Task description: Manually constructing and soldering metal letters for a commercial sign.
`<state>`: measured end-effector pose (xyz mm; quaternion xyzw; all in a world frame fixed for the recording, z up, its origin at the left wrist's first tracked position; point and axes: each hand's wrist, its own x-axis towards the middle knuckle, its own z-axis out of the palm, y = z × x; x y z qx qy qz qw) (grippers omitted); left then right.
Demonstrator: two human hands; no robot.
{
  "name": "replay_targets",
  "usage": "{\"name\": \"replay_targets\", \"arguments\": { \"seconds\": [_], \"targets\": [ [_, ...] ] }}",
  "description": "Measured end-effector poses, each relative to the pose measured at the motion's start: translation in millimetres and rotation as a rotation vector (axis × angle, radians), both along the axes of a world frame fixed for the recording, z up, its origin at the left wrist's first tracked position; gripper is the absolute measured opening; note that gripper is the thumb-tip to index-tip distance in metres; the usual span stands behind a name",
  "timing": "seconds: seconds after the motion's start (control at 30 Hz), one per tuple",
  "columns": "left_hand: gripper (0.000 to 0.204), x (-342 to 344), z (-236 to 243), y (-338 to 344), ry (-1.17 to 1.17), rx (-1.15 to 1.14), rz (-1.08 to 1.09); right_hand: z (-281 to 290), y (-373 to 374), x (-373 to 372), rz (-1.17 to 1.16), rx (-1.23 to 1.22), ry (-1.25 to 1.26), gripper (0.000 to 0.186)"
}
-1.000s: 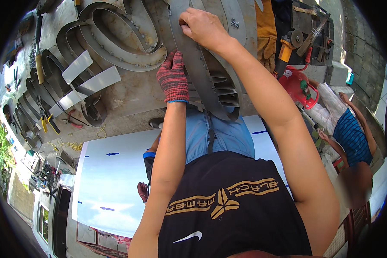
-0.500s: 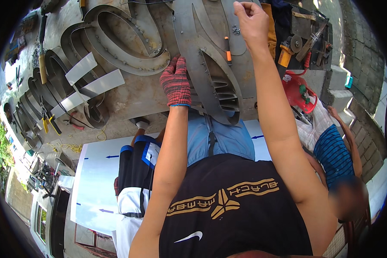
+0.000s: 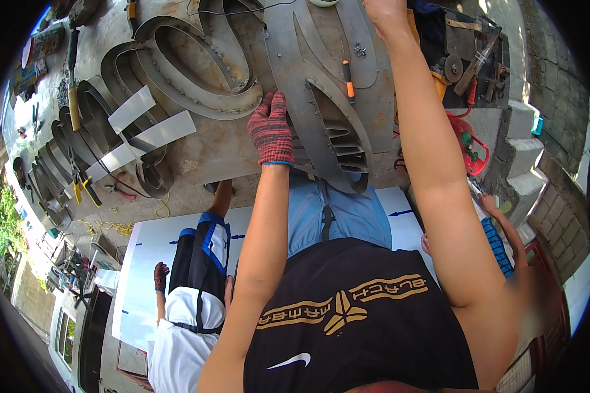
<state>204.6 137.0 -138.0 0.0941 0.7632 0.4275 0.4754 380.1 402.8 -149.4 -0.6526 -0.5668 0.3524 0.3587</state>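
Note:
My left hand (image 3: 271, 131), in a red-and-black knit glove, has its fingers closed at the left edge of a flat grey sheet-metal piece (image 3: 295, 95); the fingertips' exact hold is partly hidden. A raised curved rim (image 3: 357, 124) with several thin cross strips stands on that piece. My bare right hand (image 3: 385, 16) reaches over the far right of the table, cut off by the upper picture edge, fingers out of sight. Nearest it lie an orange-and-black screwdriver (image 3: 349, 82) and a small pile of metal bits (image 3: 359, 50). A round whitish object (image 3: 323, 2) shows at the top edge.
Bent metal strip shapes (image 3: 196, 101) cover the table's left, with a hammer (image 3: 74, 98) and yellow-handled pliers (image 3: 82, 180). An angle grinder (image 3: 447, 69) sits at right, near a red plastic chair (image 3: 472, 154). Co-workers stand left (image 3: 196, 308) and right (image 3: 505, 242).
My right hand has moved farther forward, partly out of the picture. My left hand stays at the metal edge. The co-workers on both sides have shifted, and the view has moved slightly.

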Motion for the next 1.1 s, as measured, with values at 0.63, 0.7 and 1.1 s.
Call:
{"name": "replay_targets", "arguments": {
  "seconds": [0.63, 0.7, 1.1],
  "targets": [
    [0.038, 3.0, 5.4, 0.8, 0.032, 0.006, 0.01, 62.2, -115.2, -34.1, 0.049, -0.132, 0.037, 0.024],
    [0.038, 2.2, 3.6, 0.9, 0.024, -0.007, 0.001, 57.2, -130.9, -48.3, 0.075, -0.084, 0.02, 0.023],
    [0.036, 1.4, 3.7, 0.3, -0.02, -0.016, 0.016, 46.5, -142.1, -79.5, 0.053, -0.048, -0.077, 0.022]
  ]
}}
